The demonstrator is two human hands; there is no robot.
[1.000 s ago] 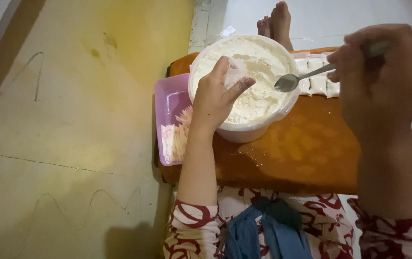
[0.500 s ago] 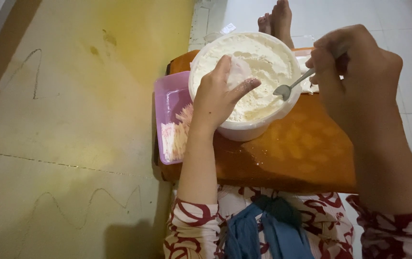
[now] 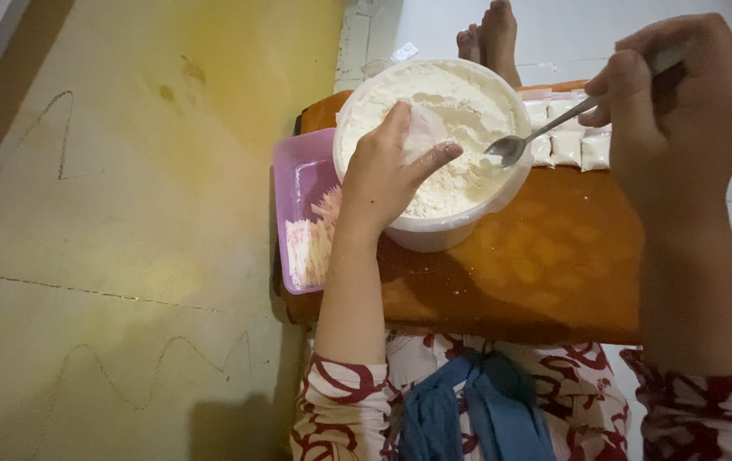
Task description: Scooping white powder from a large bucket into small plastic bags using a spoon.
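Looking down through the head camera, I see the left hand (image 3: pixel 387 175) over the near-left part of a round white tub (image 3: pixel 434 230) filled with white flour (image 3: pixel 460 111). Its fingers are pinched on a small clear plastic pouch (image 3: pixel 424 130), held just above the flour, with the index finger stretched out toward the middle of the tub and dusted white.

I see the right hand (image 3: pixel 682 111) to the right of the tub, raised closer to the camera, its fingers curled tight around the handle of a metal spoon (image 3: pixel 509 148). The spoon's bowl sits over the right rim of the tub, close to the left index fingertip but apart from it; I cannot tell whether it carries any flour.

The tub stands on a low orange table (image 3: pixel 554 265). Touching the tub's left side is a pink rectangular container (image 3: pixel 293 183) with pale contents at its near end. Behind the spoon, at the far right of the table, lies a row of small filled white packets (image 3: pixel 566 145). Bare feet (image 3: pixel 490 34) show beyond the tub on the pale tiled floor, and red-and-white patterned sleeves with blue cloth (image 3: pixel 468 410) appear at the bottom edge. A yellowish floor (image 3: pixel 127 213) spreads to the left.
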